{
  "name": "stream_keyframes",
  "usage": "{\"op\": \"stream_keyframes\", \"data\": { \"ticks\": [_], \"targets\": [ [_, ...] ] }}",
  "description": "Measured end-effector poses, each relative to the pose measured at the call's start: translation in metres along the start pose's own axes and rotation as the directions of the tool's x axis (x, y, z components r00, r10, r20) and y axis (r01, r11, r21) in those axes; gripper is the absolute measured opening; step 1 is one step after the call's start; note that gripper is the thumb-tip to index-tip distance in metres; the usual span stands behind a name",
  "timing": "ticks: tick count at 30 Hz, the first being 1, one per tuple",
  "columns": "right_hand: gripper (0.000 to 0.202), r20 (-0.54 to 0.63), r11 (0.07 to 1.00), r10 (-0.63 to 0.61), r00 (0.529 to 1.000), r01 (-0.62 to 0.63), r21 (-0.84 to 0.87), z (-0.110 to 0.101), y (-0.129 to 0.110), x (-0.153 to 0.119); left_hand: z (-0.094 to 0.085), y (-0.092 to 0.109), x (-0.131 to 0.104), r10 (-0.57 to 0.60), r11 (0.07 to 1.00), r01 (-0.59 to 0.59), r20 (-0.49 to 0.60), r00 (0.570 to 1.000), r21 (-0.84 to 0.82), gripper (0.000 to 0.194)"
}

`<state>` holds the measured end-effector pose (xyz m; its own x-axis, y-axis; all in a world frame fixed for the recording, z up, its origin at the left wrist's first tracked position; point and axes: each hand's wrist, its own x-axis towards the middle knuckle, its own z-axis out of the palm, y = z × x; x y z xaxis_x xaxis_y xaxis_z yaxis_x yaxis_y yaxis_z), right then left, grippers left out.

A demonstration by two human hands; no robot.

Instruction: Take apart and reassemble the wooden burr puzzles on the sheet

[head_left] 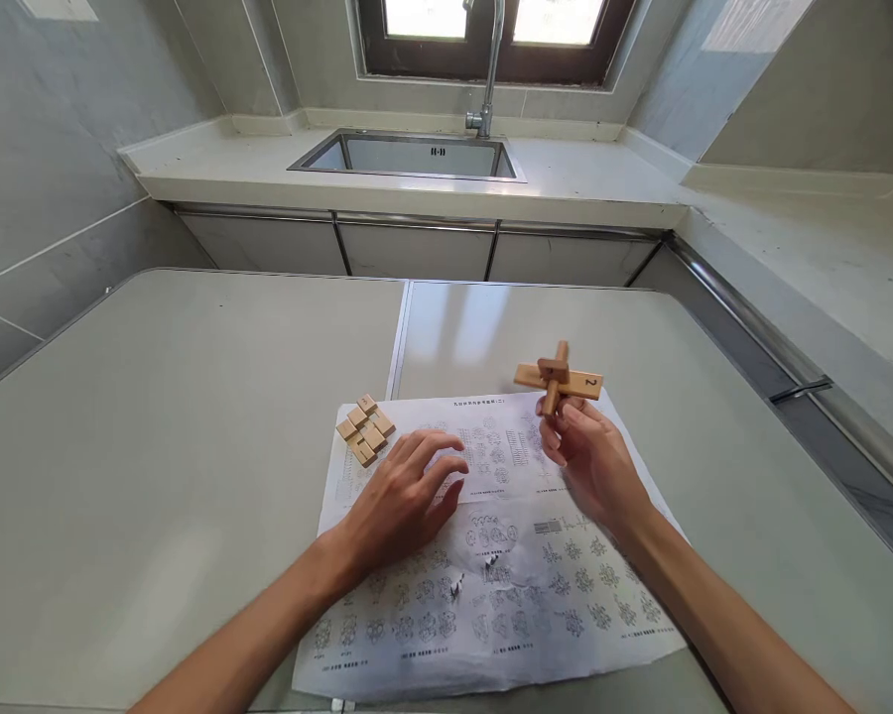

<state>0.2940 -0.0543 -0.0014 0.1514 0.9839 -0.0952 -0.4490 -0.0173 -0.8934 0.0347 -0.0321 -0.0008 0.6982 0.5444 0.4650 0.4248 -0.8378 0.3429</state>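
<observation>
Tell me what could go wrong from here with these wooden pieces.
The right hand grips the wooden assembly near one end, so it might tip or slip. The printed sheet appears torn near its middle; tugging could widen that. The wooden blocks rest on its corner, so shifting it may scatter them.

Held blocks (555,370) tan; sheet (521,671) white, diagrams (426,627) seemingly black.
</observation>
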Motion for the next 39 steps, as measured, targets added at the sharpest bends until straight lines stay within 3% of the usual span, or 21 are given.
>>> {"op": "stream_keyframes", "data": {
  "ticks": [3,7,9,12,15,17,22,27,31,36,39],
  "targets": [
    [0.035,0.105,0.996,0.043,0.994,-0.035,-0.078,0.002,0.003,-0.004,-0.002,0.002,0.001,-0.060,0.995,0.058,-0.029,0.998,-0.078,0.029],
    [0.042,0.265,0.981,0.130,0.955,-0.086,-0.174,0.004,0.006,-0.010,-0.003,0.005,-0.001,-0.184,0.920,0.170,-0.008,0.983,-0.354,0.063],
    [0.037,0.392,0.975,0.176,0.903,-0.104,-0.199,0.007,0.007,-0.014,-0.002,0.006,-0.002,-0.230,0.835,0.228,0.059,0.971,-0.500,0.080],
    [0.030,0.565,0.968,0.235,0.791,-0.140,-0.206,0.011,0.007,-0.019,-0.003,0.009,-0.001,-0.205,0.707,0.274,0.182,0.962,-0.652,0.091],
    [0.025,0.650,0.965,0.259,0.714,-0.170,-0.198,0.013,0.006,-0.023,-0.005,0.011,0.001,-0.167,0.608,0.278,0.223,0.961,-0.744,0.106],
    [0.023,0.675,0.967,0.255,0.693,-0.171,-0.190,0.014,0.004,-0.023,-0.007,0.012,0.002,-0.168,0.577,0.280,0.224,0.960,-0.767,0.116],
    [0.021,0.650,0.962,0.267,0.711,-0.157,-0.223,0.013,0.005,-0.023,-0.012,0.011,0.003,-0.186,0.568,0.335,0.280,0.942,-0.752,0.094],
    [0.022,0.593,0.952,0.286,0.752,-0.151,-0.268,0.011,0.008,-0.023,-0.014,0.011,0.005,-0.184,0.624,0.290,0.223,0.957,-0.725,0.100],
    [0.025,0.547,0.944,0.295,0.783,-0.151,-0.294,0.011,0.009,-0.020,-0.011,0.012,0.004,-0.249,0.668,0.297,0.171,0.953,-0.682,0.100],
    [0.032,0.559,0.916,0.349,0.752,-0.147,-0.374,0.012,0.006,-0.018,-0.006,0.012,0.001,-0.293,0.692,0.288,0.107,0.950,-0.662,0.103],
    [0.033,0.553,0.919,0.335,0.762,-0.135,-0.371,0.013,0.007,-0.020,-0.007,0.012,0.002,-0.289,0.703,0.298,0.124,0.949,-0.646,0.101]
  ]
}}
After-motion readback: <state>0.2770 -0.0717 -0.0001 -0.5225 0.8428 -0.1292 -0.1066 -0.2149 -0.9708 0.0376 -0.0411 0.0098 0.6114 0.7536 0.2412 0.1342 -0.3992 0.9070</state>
